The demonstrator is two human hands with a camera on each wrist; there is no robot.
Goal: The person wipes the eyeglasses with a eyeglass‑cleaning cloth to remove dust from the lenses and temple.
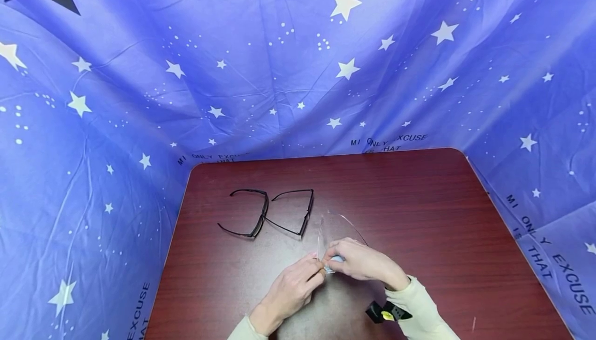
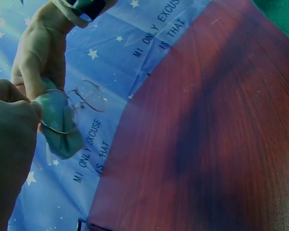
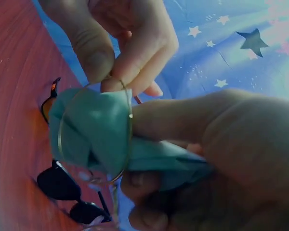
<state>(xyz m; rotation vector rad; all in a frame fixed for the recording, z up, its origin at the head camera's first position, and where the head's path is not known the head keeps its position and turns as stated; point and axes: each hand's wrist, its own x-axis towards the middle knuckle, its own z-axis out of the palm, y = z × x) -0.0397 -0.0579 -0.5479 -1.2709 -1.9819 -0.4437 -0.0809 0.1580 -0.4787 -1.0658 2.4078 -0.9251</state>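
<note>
A pair of thin gold-rimmed eyeglasses (image 3: 130,115) is between both hands, its slender temples pointing away across the table in the head view. My left hand (image 1: 293,280) pinches the rim's edge between thumb and forefinger. From the other side, my right hand (image 1: 360,260) grips a pale green cloth (image 3: 94,122) folded over one lens, with the thumb pressing on the lens area. The left wrist view shows the cloth (image 2: 60,127) hanging below the right fingers, with the round rim across it. The other lens is mostly hidden by the hands and cloth.
Two black-framed pairs lie with temples unfolded on the dark red wooden table (image 1: 419,200): black glasses (image 1: 255,230) at left and another black pair (image 1: 307,215) beside them, touching or overlapping. Dark sunglass lenses (image 3: 58,184) show in the right wrist view. A starry blue curtain (image 1: 279,71) surrounds the table.
</note>
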